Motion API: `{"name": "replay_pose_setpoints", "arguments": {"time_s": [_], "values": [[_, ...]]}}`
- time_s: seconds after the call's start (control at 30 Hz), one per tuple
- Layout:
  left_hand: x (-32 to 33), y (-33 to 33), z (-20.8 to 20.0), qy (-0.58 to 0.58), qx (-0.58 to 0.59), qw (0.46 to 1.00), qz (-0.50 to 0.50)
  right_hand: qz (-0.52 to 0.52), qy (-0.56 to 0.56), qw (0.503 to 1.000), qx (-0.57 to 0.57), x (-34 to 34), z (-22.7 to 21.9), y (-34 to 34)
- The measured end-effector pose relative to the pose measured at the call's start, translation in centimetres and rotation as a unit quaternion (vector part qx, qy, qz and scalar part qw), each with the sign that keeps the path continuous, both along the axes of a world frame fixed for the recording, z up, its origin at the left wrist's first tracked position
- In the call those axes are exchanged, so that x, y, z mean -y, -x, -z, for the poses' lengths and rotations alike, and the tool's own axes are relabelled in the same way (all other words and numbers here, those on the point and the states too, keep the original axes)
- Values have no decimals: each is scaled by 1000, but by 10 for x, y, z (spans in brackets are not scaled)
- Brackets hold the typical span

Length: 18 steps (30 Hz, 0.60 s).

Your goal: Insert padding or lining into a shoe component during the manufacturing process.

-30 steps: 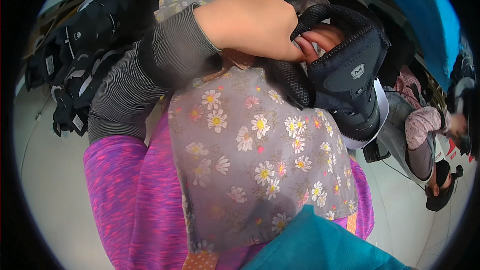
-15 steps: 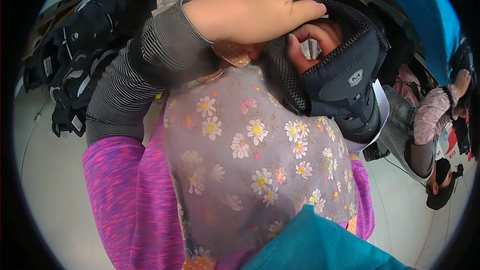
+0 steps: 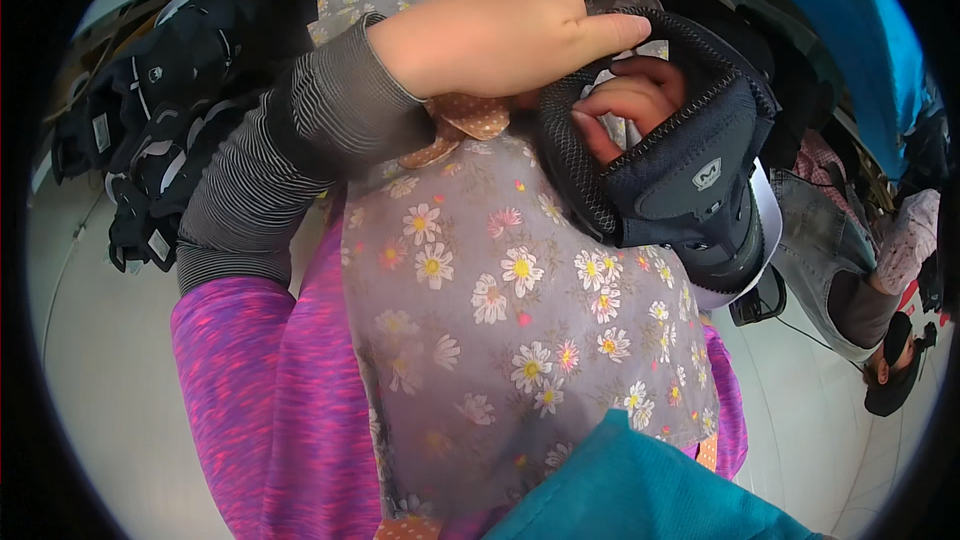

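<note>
The left arm bends at the elbow and reaches across, the left hand shows its back with its thumb out straight, and the right hand shows only curled fingers.

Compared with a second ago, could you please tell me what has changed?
The left hand has brought one digit up and right, away from the right hand, to the upper rim of the black guard, which sits slightly lower. The co-worker's sleeve has shifted right. The right hand remains in the guard's opening; the apron looks unchanged.
</note>
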State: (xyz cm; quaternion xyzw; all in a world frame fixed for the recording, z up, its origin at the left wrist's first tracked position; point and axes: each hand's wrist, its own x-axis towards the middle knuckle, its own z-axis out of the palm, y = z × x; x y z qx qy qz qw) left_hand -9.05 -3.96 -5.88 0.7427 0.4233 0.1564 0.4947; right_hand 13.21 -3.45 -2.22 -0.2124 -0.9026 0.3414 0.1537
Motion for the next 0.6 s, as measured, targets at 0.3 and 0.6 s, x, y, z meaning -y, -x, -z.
{"name": "replay_pose_setpoints", "arguments": {"time_s": [0.3, 0.6], "values": [[-2, -21, -39, -2, -65, 998, -23, 274, 402, 821, -298, 7, 60, -22], [5, -45, -39, -68, -17, 984, -163, 82, 310, 836, -445, -78, 38, -38]]}}
